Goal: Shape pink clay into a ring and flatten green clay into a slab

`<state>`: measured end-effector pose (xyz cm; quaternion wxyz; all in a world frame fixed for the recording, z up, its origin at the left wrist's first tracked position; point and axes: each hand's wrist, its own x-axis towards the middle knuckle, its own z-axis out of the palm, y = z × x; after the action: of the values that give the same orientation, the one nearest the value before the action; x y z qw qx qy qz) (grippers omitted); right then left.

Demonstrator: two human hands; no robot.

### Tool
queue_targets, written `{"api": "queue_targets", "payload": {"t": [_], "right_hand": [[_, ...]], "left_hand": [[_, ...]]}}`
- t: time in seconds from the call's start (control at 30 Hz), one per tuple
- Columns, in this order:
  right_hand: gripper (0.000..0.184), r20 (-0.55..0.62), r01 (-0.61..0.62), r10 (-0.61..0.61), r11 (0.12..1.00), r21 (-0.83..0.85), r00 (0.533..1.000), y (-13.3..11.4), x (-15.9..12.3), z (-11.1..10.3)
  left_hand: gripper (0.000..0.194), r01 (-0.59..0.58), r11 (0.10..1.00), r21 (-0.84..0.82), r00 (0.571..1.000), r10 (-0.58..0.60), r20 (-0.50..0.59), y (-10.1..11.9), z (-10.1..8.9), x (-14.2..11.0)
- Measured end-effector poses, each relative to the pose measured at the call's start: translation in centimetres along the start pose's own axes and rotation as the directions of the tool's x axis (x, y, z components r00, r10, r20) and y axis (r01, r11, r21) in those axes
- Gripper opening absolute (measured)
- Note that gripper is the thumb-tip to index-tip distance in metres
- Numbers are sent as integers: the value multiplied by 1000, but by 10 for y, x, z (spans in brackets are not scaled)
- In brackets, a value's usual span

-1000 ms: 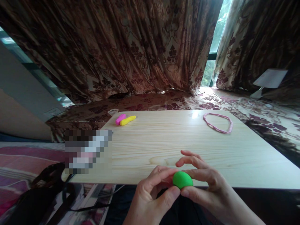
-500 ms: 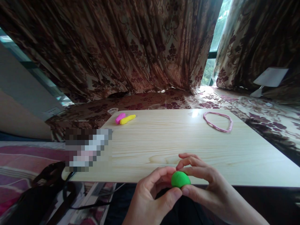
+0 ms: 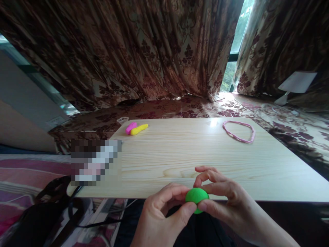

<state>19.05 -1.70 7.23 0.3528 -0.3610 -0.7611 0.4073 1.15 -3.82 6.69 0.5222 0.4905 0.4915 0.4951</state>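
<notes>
A smooth, bright green lump of modelling clay (image 3: 196, 195) is pinched between both hands, just at the near edge of the table (image 3: 180, 151). My left hand (image 3: 167, 211) grips its left side, thumb in front and fingers behind. On the other side, my right hand (image 3: 223, 195) has its thumb pressed to the front of the lump and its index finger over the back. The remaining right fingers curl loosely above the tabletop. The underside of the lump is partly hidden by the thumbs.
A pink piece (image 3: 131, 128) and a yellow piece (image 3: 139, 129) of clay lie touching at the far left. At the far right rests a twisted pink loop (image 3: 239, 131). A blurred-out object (image 3: 96, 163) covers the left edge. Beyond stands a white lamp (image 3: 298, 82).
The green clay has shifted slightly left and been turned in the fingers, and its lower part now shows below the thumbs. Both hands keep hold of it. The view has tilted slightly.
</notes>
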Motion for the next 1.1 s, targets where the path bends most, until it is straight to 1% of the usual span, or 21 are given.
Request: {"api": "queue_targets", "payload": {"t": [0.17,0.3,0.37,0.47,0.53,0.63,0.67,0.8,0.87,0.97,1.1], "right_hand": [[10,-22,14,-14,1000,24,1000,2,-2,1],[12,-67,36,-33,998,50,997,5,-2,3],[10,-87,31,-26,998,48,996,7,0,3],[9,-50,4,-3,1000,10,999,8,1,1],[9,-11,5,-5,1000,3,1000,8,0,-2],[23,-21,29,-28,999,33,999,8,-3,-4],[25,-26,26,-25,999,31,999,9,-4,-4],[13,-20,6,-6,1000,2,1000,9,-3,-1],[14,-35,30,-29,999,15,999,10,-2,1],[16,-46,58,-57,998,27,997,10,-2,1],[11,-47,47,-46,999,18,998,11,-3,1]], "left_hand": [[13,-7,1000,12,1000,7,-23,-1,1,-1],[13,20,1000,4,999,-20,-26,-3,3,-1],[14,41,999,-23,999,-41,-14,-5,3,0],[17,74,995,-61,997,-72,38,-7,2,3],[16,92,994,-52,993,-87,78,-8,2,5],[14,108,993,-55,990,-103,94,-6,1,6],[14,112,991,-69,990,-106,88,-5,1,6],[18,149,984,-96,985,-139,102,-4,1,6],[18,162,985,-64,978,-152,139,-4,1,6],[14,139,990,1,974,-137,182,-3,2,7],[12,111,992,54,975,-120,190,-3,0,8]]}}
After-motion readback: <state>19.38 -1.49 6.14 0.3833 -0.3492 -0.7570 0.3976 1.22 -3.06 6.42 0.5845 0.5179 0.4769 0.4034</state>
